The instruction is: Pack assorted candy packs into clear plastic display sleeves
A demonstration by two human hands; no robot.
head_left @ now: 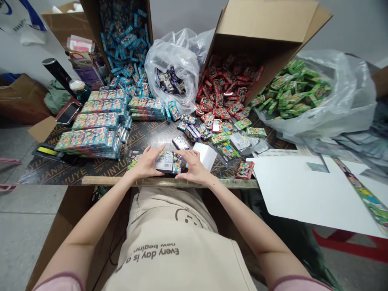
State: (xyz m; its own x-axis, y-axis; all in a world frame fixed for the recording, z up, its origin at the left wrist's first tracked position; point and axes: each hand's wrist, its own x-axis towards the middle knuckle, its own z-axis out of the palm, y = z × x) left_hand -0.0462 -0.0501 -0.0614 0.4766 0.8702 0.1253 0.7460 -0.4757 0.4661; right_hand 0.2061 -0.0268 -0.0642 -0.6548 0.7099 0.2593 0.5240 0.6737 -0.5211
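Note:
At the table's front edge, a flat row of small printed boxes (168, 162) lies between my hands, a grey-white barcode side facing up. My left hand (148, 162) curves round its left part, thumb at the near side and fingers at the far side. Its right end sits between the thumb and fingers of my right hand (194, 166). A patterned printed piece (133, 158) shows beside my left hand. Just behind the row lies a small black-and-white box (180, 142). A folded white paper piece (205, 157) stands behind my right hand.
Stacks of wrapped packs (91, 137) fill the left. Blue boxes (127, 44), a bag of purple boxes (171, 81), red boxes (224, 93) from a carton (269, 24) and green boxes (297, 87) line the back. A phone (68, 113) lies left; white card sheets (291, 186) lie right.

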